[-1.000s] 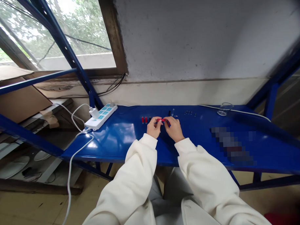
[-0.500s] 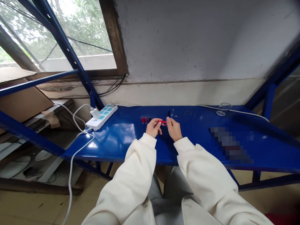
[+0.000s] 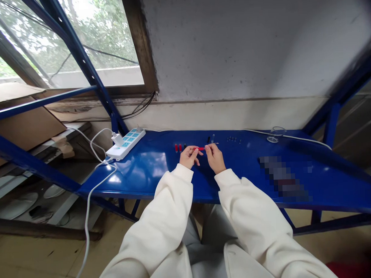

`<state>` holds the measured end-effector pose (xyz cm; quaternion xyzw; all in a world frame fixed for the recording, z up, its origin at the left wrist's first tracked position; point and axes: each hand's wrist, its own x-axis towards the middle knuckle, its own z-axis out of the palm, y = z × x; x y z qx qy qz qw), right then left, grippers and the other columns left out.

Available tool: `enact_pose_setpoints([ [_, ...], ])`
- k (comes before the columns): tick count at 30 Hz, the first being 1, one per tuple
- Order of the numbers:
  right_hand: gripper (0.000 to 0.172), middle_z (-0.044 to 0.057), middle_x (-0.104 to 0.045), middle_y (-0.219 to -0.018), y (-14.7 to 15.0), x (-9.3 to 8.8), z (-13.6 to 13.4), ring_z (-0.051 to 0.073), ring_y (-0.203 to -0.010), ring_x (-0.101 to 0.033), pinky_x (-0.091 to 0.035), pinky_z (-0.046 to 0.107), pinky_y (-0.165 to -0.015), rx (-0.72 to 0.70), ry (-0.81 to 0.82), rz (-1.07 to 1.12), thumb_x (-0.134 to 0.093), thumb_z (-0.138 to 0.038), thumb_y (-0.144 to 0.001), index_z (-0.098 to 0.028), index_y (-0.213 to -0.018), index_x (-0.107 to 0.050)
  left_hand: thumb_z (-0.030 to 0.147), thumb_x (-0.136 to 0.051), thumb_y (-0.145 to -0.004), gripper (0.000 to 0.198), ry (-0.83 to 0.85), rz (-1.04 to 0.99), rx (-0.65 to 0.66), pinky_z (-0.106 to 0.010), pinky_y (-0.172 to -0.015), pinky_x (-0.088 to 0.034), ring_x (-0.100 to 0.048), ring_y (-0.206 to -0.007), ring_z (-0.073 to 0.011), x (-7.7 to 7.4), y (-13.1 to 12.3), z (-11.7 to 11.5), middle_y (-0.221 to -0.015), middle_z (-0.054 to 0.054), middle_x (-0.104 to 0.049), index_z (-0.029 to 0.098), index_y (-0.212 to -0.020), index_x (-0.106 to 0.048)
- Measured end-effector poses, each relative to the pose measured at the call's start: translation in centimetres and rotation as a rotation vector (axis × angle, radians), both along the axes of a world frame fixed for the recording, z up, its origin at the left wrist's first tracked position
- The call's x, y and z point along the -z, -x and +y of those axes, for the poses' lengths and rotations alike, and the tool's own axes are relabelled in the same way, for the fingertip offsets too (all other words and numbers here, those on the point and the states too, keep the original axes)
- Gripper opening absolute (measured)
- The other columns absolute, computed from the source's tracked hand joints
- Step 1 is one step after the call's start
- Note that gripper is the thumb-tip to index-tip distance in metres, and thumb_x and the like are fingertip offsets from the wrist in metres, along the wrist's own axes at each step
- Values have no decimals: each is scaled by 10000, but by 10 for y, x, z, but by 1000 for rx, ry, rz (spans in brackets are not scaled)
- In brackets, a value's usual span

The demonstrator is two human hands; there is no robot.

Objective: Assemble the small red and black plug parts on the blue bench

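Observation:
Both my hands are raised just above the blue shelf top, pinching a small red pen-like piece between them. My left hand grips its left end with closed fingers. My right hand pinches its right end. Just left of my hands stand two small red caps and a dark one. Behind my hands lie a black piece and a pale blue piece, with a row of tiny dark parts to the right.
A white power strip with a plugged charger and white cable lies at the shelf's left back corner. A clear glass dish and a white cable sit at the right back. Blue frame bars rise on both sides. A window and cardboard are to the left.
My hands have drawn slightly apart, so more of the red piece shows between them. The view has shifted a little; nothing else on the shelf has moved.

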<state>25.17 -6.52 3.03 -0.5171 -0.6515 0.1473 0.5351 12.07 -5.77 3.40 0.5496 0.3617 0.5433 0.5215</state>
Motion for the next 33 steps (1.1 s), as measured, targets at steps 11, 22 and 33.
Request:
enact_pose_setpoints([
  [11,334,-11,-527,-649,-1,1,0,104,-563,-481,-382,226,-584,-114,54,22,-289,-461,-867,-202,-779,-480,507,-602,-663,467,-10,-36,-30,-166,-307,-256,-517,-343,-67,3,0,3,-778,-74,-656,124,-904,-485],
  [22,423,-25,-451,-516,-2,-3,-1,99,-496,-442,-369,223,-526,9,36,195,-309,-533,-840,-191,-679,-500,541,-555,-689,441,-30,-117,-241,-173,-307,-272,-476,-315,-53,4,4,7,-647,-4,-622,141,-853,-469],
  [33,358,-4,-540,-597,0,2,8,92,-497,-451,-371,221,-458,-257,168,247,-514,-527,-725,-176,-754,-578,464,-673,-592,412,29,2,-142,-183,-305,-310,-432,-296,-46,1,-2,2,-535,8,-590,110,-766,-556],
])
